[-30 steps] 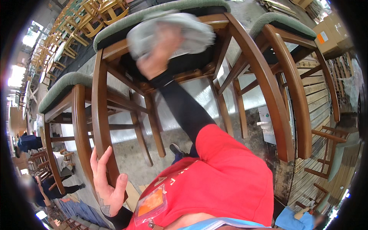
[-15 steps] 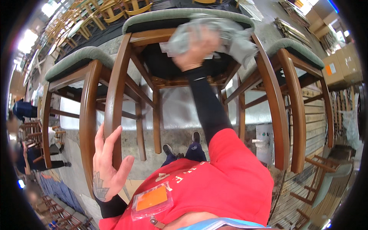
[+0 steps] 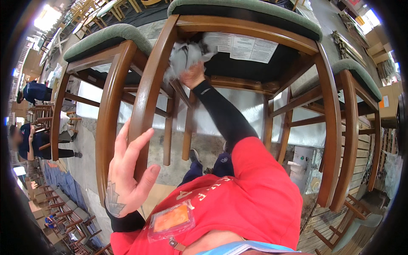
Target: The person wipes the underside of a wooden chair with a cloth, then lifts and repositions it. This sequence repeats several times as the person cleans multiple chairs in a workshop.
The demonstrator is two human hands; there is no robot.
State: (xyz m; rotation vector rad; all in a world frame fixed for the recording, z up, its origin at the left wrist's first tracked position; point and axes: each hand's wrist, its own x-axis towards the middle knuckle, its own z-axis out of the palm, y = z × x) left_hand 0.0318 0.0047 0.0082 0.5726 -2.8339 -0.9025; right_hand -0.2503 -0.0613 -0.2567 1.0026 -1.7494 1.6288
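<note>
A wooden chair (image 3: pixel 246 26) with a green-grey padded seat stands in front of me, its dark underside facing me. My right hand (image 3: pixel 193 75) grips a crumpled pale grey cloth (image 3: pixel 183 57), somewhat blurred, inside the frame by the left leg. Its fingers are partly hidden by the cloth. White printed labels (image 3: pixel 248 47) are fixed to the underside, right of the cloth. At the lower part of the chair's left leg (image 3: pixel 151 85), my left hand (image 3: pixel 129 174) is open, fingers stretched and thumb apart, seemingly resting against the wood.
Similar chairs stand close on the left (image 3: pixel 106 76) and right (image 3: pixel 350 93). Silvery sheeting (image 3: pixel 212 117) lies behind the legs. At far left are two people (image 3: pixel 36 91) in dark clothes. Cardboard boxes (image 3: pixel 389 100) and a wooden pallet (image 3: pixel 348 157) are at the right.
My right hand has carried the cloth from the front rail at upper right to the inside of the left leg. The view has shifted, uncovering the labels. My left hand stays by the leg.
</note>
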